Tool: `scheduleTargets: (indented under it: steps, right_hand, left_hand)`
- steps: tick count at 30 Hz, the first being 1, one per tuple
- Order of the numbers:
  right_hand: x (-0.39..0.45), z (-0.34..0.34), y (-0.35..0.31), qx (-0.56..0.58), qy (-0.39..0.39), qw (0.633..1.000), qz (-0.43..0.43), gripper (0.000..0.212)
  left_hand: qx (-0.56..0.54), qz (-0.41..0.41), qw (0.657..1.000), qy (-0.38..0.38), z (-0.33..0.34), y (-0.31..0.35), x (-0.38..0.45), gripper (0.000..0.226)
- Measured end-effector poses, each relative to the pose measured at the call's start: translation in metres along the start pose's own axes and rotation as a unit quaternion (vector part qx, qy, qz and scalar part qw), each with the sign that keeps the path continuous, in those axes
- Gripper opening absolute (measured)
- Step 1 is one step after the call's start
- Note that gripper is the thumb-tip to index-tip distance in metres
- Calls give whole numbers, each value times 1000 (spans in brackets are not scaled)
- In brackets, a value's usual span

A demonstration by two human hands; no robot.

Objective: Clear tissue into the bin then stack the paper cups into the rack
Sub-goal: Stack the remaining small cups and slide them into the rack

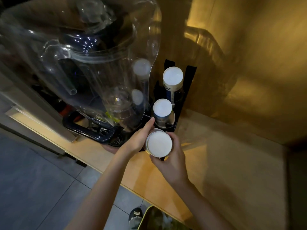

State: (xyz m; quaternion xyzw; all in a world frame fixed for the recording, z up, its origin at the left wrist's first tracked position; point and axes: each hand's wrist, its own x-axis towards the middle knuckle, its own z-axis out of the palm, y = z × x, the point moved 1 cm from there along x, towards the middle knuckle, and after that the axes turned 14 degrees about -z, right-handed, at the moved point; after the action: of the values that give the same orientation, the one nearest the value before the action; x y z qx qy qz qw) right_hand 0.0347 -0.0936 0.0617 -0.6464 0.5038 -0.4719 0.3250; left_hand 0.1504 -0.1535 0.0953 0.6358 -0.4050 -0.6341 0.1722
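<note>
White-bottomed paper cups (159,143) stand in a black rack (191,77) at frame centre. The counter (216,171) is amber-tan, the floor (33,188) at lower left grey-tiled.

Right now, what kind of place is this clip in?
Probably a drinks corner in an office pantry or cafe. A big clear water jug sits on a wooden counter beside a black cup rack holding upturned paper cups. Both hands hold another cup there.
</note>
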Motion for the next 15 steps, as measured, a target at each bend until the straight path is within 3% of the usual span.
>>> scheduleTargets:
  steps: [9, 12, 15]
  right_hand:
    - [7, -1, 11, 16, -89, 996, 11, 73]
    - [7, 2, 21, 40, -152, 987, 36, 80]
    - [10, 6, 38, 45, -181, 980, 63, 88]
  left_hand:
    - [-8, -22, 999, 32, 2, -2, -9, 38]
    - [73, 16, 991, 109, 4, -8, -19, 35]
    - [182, 91, 963, 179, 7, -14, -24, 36]
